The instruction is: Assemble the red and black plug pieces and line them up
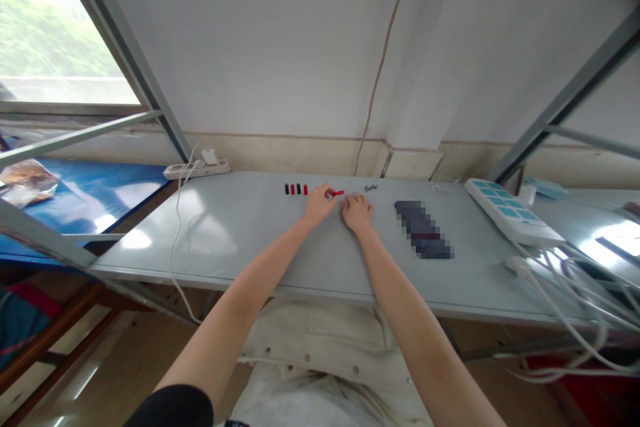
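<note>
A person's left hand [318, 205] pinches a small red cylinder [339, 193] to the right of a row of four short black and red cylinders [293, 189] on a glossy grey bench [260, 227]. The right hand [357, 211] rests palm down, fingers slightly apart, farther right of that row.

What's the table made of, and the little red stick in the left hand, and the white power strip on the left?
Table: maybe painted metal or laminate, smooth grey and glossy, because light bounces off in bright patches. Little red stick: perhaps plastic, evenly coloured, but too small to be sure. White power strip: probably hard plastic, judging by its straight, stiff-looking shape.
</note>
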Demonstrator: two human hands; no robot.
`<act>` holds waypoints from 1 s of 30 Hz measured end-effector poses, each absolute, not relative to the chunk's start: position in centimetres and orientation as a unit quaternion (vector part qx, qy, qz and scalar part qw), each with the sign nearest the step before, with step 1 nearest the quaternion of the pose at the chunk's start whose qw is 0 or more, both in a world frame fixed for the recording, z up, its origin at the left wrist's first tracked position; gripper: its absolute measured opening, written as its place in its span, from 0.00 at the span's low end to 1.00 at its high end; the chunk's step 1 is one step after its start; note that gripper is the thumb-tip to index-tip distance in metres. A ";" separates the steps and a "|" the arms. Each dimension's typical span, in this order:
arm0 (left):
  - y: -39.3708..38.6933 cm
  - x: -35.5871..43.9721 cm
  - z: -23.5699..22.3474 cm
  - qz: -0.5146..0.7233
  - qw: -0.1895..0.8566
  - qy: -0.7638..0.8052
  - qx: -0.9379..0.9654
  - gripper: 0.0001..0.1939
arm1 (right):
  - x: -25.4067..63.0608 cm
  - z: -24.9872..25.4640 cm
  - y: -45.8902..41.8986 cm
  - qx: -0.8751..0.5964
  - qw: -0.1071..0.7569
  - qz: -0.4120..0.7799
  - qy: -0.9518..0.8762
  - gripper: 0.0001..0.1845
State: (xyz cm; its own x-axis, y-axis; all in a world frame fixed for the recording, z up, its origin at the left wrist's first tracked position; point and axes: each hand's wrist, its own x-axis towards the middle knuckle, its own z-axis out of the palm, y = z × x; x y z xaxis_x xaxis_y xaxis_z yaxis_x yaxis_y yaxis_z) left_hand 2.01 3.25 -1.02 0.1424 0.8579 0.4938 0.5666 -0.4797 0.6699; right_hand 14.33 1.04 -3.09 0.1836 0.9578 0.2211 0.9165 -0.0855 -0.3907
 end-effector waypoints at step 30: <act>0.5 -0.2 -0.3 0.605 0.499 0.437 0.440 0.08 | 13.9 -1.1 1.9 -0.507 0.664 0.221 -0.504 0.15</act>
State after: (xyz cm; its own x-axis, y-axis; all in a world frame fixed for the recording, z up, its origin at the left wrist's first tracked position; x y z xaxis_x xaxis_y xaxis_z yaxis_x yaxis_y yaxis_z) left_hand -0.16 0.52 -0.26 -0.1145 0.9887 0.0971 -0.2187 -0.1204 0.9683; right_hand 13.94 1.90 -1.11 0.3949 0.8039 0.4447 0.2181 0.3882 -0.8954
